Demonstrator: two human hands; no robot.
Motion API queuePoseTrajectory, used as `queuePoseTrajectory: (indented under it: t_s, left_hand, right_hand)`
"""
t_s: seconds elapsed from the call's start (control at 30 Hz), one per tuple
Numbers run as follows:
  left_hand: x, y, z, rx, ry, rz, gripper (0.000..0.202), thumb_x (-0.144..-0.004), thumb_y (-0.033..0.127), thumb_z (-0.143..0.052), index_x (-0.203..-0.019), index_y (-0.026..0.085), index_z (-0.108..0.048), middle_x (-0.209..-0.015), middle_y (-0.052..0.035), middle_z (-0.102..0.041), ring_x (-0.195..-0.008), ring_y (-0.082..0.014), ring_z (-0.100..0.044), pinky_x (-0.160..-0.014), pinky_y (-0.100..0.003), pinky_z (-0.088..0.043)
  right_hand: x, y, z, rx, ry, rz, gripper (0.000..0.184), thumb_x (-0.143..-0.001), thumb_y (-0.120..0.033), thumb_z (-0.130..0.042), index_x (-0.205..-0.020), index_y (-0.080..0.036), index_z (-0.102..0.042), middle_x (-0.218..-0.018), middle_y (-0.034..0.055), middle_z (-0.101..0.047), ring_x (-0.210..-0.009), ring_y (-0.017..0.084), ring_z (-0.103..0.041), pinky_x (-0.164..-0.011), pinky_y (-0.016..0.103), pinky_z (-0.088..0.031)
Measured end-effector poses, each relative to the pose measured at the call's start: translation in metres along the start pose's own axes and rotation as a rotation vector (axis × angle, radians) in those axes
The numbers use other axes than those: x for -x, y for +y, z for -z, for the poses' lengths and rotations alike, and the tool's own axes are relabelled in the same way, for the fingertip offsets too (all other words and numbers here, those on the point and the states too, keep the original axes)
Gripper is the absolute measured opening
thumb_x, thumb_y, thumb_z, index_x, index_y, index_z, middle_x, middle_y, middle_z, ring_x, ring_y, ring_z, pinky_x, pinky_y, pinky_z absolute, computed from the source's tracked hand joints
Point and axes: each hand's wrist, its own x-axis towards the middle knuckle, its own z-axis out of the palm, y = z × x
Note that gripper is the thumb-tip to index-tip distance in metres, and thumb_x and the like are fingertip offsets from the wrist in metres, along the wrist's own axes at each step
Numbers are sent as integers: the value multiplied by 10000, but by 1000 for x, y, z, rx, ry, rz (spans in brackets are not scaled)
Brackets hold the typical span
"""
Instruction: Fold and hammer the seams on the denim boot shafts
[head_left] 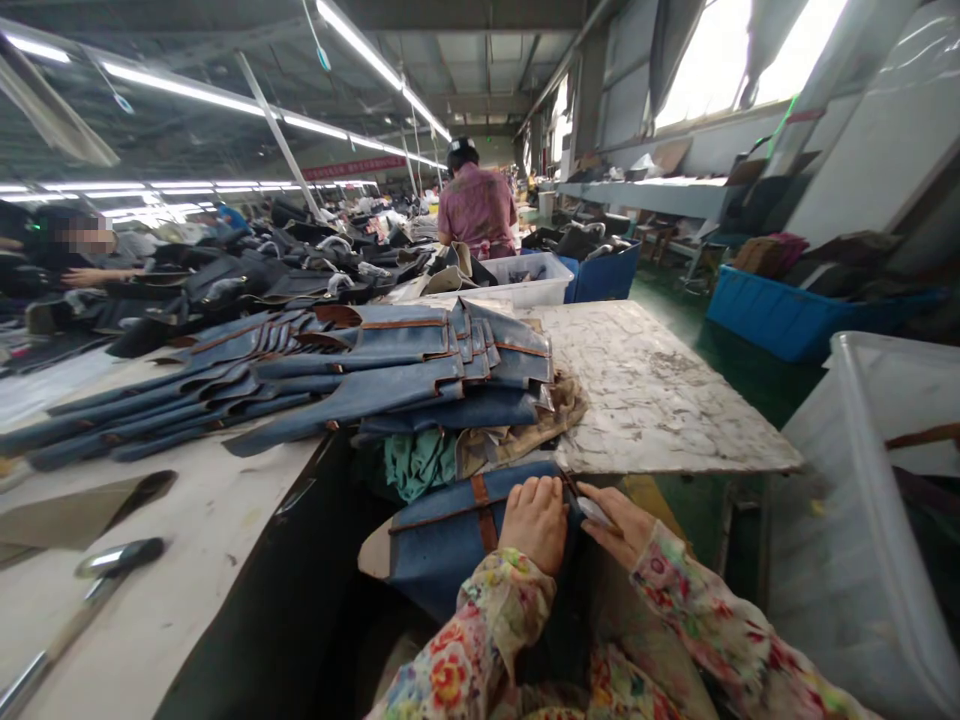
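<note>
A blue leather panel (442, 530) with brown strap pieces sits tilted on my lap, against the table's front edge. My left hand (534, 522) is closed over the top of it near the right end, fingers curled at its edge. Beside it, my right hand (624, 528) is closed round a small whitish object (596, 512) at the panel's right corner. What kind of object this is cannot be made out. Just beyond the hands lies a stack of blue leather panels (390, 385) with brown trim, overlapping on the table.
A hammer (112, 565) lies on the left table (202, 560). Green cloth (420, 465) hangs under the stack. White board (660, 400) spans the right side. A translucent bin (840, 540) and blue crate (772, 310) stand right. A person (478, 205) sits ahead, facing away.
</note>
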Motion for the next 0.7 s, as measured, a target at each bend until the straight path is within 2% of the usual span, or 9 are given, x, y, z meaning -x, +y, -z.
queuePoseTrajectory:
  t_s: [0.1, 0.23, 0.33, 0.5, 0.7]
  left_hand:
    - [-3, -1, 0, 31, 3, 4, 347, -838, 266, -415, -1167, 164, -456, -1029, -58, -554, -975, -201, -468, -828, -379, -408]
    - [-3, -5, 4, 70, -34, 1, 316, -844, 242, -398, -1146, 179, -467, -983, -46, -563, -938, -193, -481, -808, -372, -415]
    - [2, -8, 4, 90, -22, -11, 314, -838, 220, -408, -1142, 176, -470, -1005, -54, -565, -943, -184, -483, -825, -359, -411]
    - [11, -13, 8, 95, -5, 22, 327, -843, 220, -394, -1155, 160, -470, -1067, -58, -566, -974, -197, -476, -848, -362, -410]
    - [16, -18, 13, 87, -19, 50, 330, -836, 213, -402, -1151, 156, -482, -1051, -64, -575, -954, -193, -494, -833, -358, -435]
  right_hand:
    - [-15, 7, 5, 151, 92, -40, 441, -872, -352, -336, -1262, -153, -392, -934, 102, -553, -856, 208, -539, -768, 355, -468]
    - [-26, 10, 4, 301, 91, 80, 376, -863, -298, -358, -1175, -154, -509, -925, 115, -552, -851, 220, -517, -767, 369, -456]
    - [-26, 5, 2, 319, 65, 158, 366, -855, -281, -378, -1185, -192, -509, -971, 97, -548, -884, 209, -512, -783, 348, -452]
    - [-18, -8, -5, 316, 78, 122, 358, -863, -244, -352, -1181, -222, -515, -991, 87, -543, -894, 206, -500, -787, 341, -453]
    - [-18, -13, -21, 368, 65, 142, 345, -839, -186, -380, -1142, -192, -545, -970, 102, -539, -874, 222, -490, -775, 364, -466]
